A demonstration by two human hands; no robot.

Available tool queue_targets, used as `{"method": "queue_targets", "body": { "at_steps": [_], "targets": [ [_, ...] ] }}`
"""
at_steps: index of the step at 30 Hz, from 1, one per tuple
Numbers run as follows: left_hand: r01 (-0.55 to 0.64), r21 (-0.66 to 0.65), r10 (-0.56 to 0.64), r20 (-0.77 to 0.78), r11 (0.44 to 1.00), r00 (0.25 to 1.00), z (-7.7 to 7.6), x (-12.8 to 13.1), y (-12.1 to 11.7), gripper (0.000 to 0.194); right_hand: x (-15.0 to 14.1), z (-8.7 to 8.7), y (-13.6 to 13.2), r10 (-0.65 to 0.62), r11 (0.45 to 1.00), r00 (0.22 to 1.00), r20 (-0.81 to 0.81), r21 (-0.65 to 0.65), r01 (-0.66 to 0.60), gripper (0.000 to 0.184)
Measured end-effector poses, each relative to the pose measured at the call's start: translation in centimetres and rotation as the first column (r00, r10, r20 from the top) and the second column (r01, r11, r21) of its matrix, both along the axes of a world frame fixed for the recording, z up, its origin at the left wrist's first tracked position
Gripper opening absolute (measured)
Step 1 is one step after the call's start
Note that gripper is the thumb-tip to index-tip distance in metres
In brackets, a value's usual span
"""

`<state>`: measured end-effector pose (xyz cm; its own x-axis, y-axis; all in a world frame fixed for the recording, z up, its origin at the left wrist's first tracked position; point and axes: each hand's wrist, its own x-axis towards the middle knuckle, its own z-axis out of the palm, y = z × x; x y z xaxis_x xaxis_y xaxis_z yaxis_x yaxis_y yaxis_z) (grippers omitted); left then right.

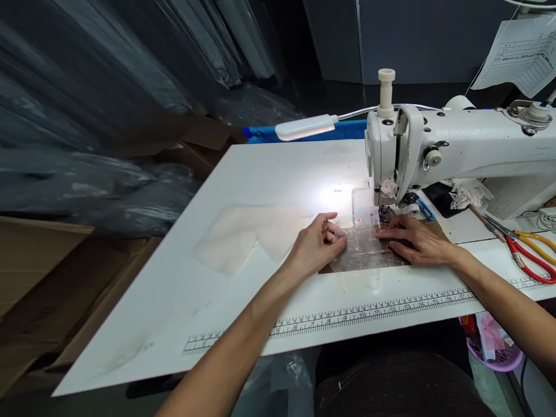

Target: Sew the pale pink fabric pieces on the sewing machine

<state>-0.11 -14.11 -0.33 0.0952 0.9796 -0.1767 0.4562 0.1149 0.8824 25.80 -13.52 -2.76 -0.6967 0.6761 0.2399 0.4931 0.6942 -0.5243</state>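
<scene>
A sheer, pale piece of fabric (230, 240) lies across the white table and seems to reach to the sewing machine (469, 145). My left hand (319, 243) is left of the needle area, its fingers curled and thumb drawn in at the fabric's edge. Flat beside the presser foot (384, 213), my right hand (417, 238) rests with its fingers stretched out and apart. Between the hands, clear material with stitch-like lines (360, 243) covers a brown plate area. Whatever sits inside my left fingers is mostly hidden.
Red and yellow-handled scissors (527, 252) lie right of my right forearm. A printed ruler strip (330, 318) runs along the table's front edge. A lamp (306, 127) shines over the table. Cardboard boxes (39, 289) stand at left, and a purple basket (499, 359) is below right.
</scene>
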Motion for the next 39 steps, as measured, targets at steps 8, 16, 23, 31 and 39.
{"method": "queue_targets", "body": {
  "at_steps": [8, 16, 23, 31, 39],
  "targets": [
    [-0.003, -0.010, 0.003, -0.026, 1.000, 1.000, 0.06, -0.17, -0.10, 0.062, -0.25, -0.13, -0.10, 0.012, 0.996, 0.999, 0.042, 0.091, -0.015, 0.034],
    [-0.009, 0.010, 0.010, -0.022, 1.000, 1.000, 0.19, 0.04, -0.17, 0.059, -0.71, -0.25, -0.33, -0.047, 0.989, 0.994, 0.099, 0.141, 0.033, 0.033],
    [-0.048, 0.051, 0.046, 0.032, 0.998, 0.998, -0.07, 0.01, 0.05, 0.055, -0.46, -0.30, -0.31, -0.052, 0.995, 0.999, 0.001, 0.084, 0.051, 0.033],
    [-0.058, 0.040, 0.055, 0.073, 0.998, 0.996, -0.59, 0.05, 0.34, 0.059, -0.36, -0.28, -0.30, -0.033, 0.998, 0.999, -0.035, 0.054, 0.035, 0.033],
    [-0.055, 0.026, 0.054, 0.043, 0.998, 0.998, -0.17, -0.01, 0.16, 0.061, -0.20, -0.16, -0.34, -0.068, 0.998, 0.998, 0.000, 0.008, 0.068, 0.034]
  ]
}}
